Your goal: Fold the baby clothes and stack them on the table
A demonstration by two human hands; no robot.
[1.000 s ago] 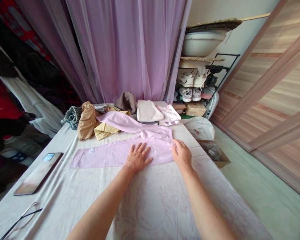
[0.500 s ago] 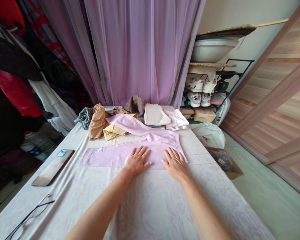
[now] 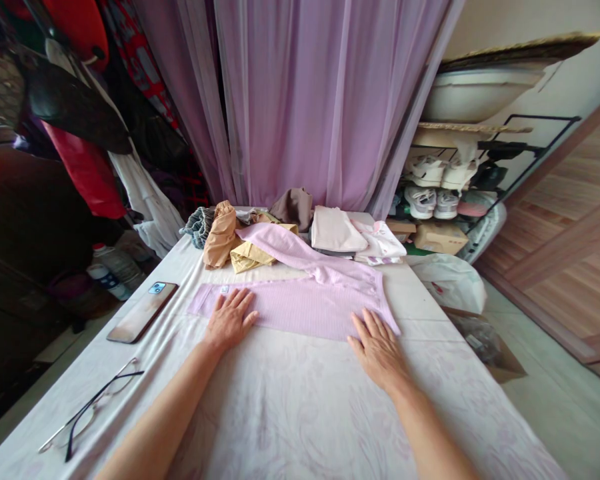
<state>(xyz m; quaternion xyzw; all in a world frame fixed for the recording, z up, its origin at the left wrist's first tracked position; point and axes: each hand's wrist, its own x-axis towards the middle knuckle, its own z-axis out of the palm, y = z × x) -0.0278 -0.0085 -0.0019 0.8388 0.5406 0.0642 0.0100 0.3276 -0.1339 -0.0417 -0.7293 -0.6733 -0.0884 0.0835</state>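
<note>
A pair of pale pink trousers (image 3: 300, 303) lies on the white patterned table cover (image 3: 290, 400). One leg lies flat from left to right; the other angles back toward the clothes pile. My left hand (image 3: 229, 319) rests flat, fingers spread, on the left part of the flat leg near its cuff. My right hand (image 3: 379, 347) lies flat with fingers apart on the near edge of the waist end. Neither hand grips anything.
A pile of tan, yellow, brown and white clothes (image 3: 260, 233) sits at the table's far end before a purple curtain (image 3: 320, 100). A phone (image 3: 143, 311) and glasses (image 3: 90, 410) lie at left. A shoe rack (image 3: 450, 180) and boxes stand at right.
My left hand has slid left along the trouser leg toward the cuff. My right hand has moved from the waist edge down to the near right corner. The camera view has shifted left.
</note>
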